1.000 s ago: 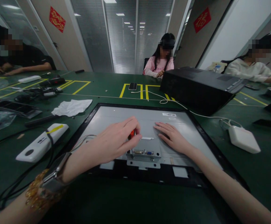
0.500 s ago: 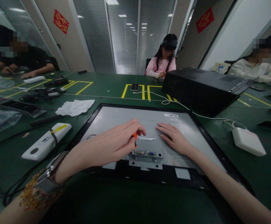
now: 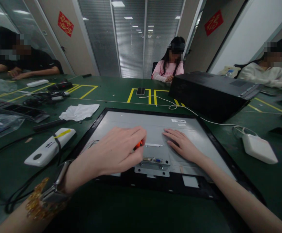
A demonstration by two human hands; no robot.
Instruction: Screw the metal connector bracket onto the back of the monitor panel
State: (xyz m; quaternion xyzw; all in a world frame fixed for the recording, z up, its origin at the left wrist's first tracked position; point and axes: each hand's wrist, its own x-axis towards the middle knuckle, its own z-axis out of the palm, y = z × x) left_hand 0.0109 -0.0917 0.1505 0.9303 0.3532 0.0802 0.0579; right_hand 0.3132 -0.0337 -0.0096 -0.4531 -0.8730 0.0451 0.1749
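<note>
Green table (image 3: 121,90), glass partition (image 3: 131,38) behind — left hand (image 3: 116,152) grips screwdriver (image 3: 139,144); right hand (image 3: 182,145) flat, open.

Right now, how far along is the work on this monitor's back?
Done: the back looks opened up, with the bare metal panel showing inside the black frame. In hand: the left hand grips an orange-handled screwdriver at the port bracket, and the right hand lies flat on the panel. Left: the bracket sits in place on the panel, so it seems not yet freed.
</note>
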